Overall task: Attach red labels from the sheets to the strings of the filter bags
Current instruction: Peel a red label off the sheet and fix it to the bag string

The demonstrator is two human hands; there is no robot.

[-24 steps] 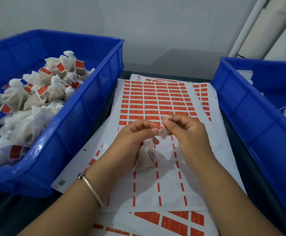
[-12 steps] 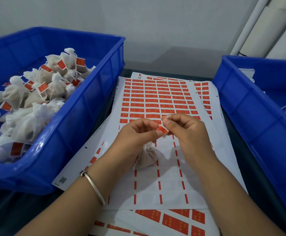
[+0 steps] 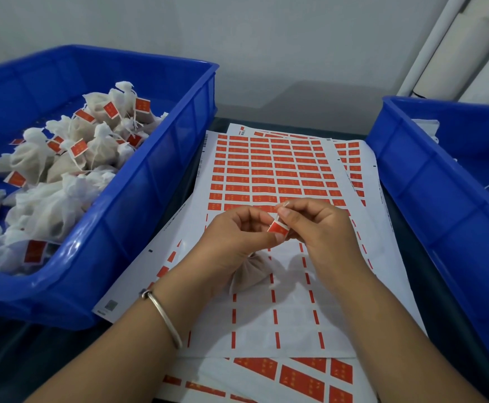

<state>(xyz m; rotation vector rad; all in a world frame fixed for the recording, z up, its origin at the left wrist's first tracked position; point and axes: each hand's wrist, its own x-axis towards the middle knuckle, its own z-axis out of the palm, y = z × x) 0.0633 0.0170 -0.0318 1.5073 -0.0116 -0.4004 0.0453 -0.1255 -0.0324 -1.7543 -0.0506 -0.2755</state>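
While your left hand (image 3: 237, 237) and right hand (image 3: 319, 228) meet above the label sheet (image 3: 269, 175), both pinch one red label (image 3: 276, 228) between fingertips; the filter bag (image 3: 250, 273) hangs just below, under your left palm, over the sheet

Left of the hands (image 3: 284, 231) the left bin (image 3: 138, 205) walls them in; the right bin (image 3: 429, 181) does likewise; the label sheets (image 3: 272, 170) ahead lie flat.

Left hand (image 3: 237, 237) and right hand (image 3: 310, 228) raised together, fingertips pinching, forearms converging.
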